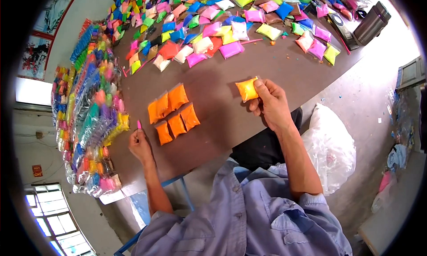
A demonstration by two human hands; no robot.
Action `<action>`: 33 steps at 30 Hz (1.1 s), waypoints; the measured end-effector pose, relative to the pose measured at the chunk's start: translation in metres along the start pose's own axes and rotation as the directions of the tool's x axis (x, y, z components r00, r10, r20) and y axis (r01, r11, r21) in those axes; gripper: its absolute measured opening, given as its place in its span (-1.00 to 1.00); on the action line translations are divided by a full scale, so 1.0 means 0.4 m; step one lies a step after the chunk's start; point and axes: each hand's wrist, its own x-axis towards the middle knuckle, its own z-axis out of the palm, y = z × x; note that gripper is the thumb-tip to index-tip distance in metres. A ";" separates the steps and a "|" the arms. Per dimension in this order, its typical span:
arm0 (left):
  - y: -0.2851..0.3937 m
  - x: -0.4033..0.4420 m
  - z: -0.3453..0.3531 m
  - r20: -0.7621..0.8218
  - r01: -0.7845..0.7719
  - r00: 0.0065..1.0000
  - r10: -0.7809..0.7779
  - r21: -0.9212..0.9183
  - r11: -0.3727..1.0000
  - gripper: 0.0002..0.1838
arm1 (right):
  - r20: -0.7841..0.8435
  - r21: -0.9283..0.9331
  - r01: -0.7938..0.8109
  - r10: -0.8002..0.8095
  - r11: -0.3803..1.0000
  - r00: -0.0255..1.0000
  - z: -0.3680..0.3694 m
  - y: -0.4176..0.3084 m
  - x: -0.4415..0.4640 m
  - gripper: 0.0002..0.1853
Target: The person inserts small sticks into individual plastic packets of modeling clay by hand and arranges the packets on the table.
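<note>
My right hand (273, 103) pinches a small yellow-orange clay-like packet (247, 90) by its edge, thumb on top, above the brown table. Near the table's left side, my left hand (140, 145) is closed around a thin pink stick (139, 124), whose tip pokes out past the fingers. Between the hands lie several orange packets (177, 95) in two short rows. The lower row has three, with one orange packet (163, 132) closest to my left hand.
A large heap of mixed-colour packets (209, 29) covers the table's far side. Long clear bags of coloured packets (91, 118) are piled on the left. A dark metal flask (373, 23) stands at the far right. A white plastic bag (327, 144) sits beside the table.
</note>
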 end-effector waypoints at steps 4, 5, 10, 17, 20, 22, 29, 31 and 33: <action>0.126 -0.023 -0.010 -0.048 0.089 0.994 -0.096 -0.134 0.987 -0.79 | -0.115 0.078 0.034 -0.025 0.996 0.993 0.005 -0.021 -0.046 -0.66; 0.188 -0.042 -0.006 -0.035 0.094 0.994 -0.100 -0.130 0.987 -0.79 | -0.152 0.076 0.031 -0.019 0.997 0.988 0.001 -0.024 -0.066 -0.66; 0.408 -0.212 0.124 0.239 -0.233 0.920 0.311 -0.306 0.923 -0.86 | -0.174 0.062 -0.014 0.024 0.998 0.984 -0.050 0.021 -0.168 -0.65; 0.649 -0.445 0.282 0.577 -0.281 0.563 0.592 -0.541 0.793 -0.90 | -0.452 0.163 0.063 0.018 0.985 0.892 -0.074 0.084 -0.260 -0.70; 0.651 -0.480 0.321 0.590 -0.285 0.504 0.631 -0.576 0.766 -0.88 | -0.487 0.234 0.104 0.024 0.967 0.873 -0.091 0.093 -0.260 -0.70; 0.654 -0.486 0.332 0.601 -0.301 0.488 0.633 -0.565 0.768 -0.88 | -0.479 0.254 0.113 0.023 0.961 0.878 -0.099 0.102 -0.259 -0.69; 0.644 -0.486 0.355 0.613 -0.364 0.419 0.670 -0.562 0.742 -0.87 | -0.393 0.317 0.052 0.082 0.947 0.916 -0.108 0.110 -0.255 -0.64; 0.647 -0.486 0.360 0.612 -0.365 0.415 0.673 -0.565 0.740 -0.87 | -0.358 0.304 0.010 0.104 0.953 0.928 -0.107 0.107 -0.252 -0.63; 0.649 -0.486 0.363 0.609 -0.392 0.417 0.675 -0.549 0.738 -0.87 | -0.355 0.305 0.013 0.101 0.952 0.929 -0.110 0.115 -0.246 -0.62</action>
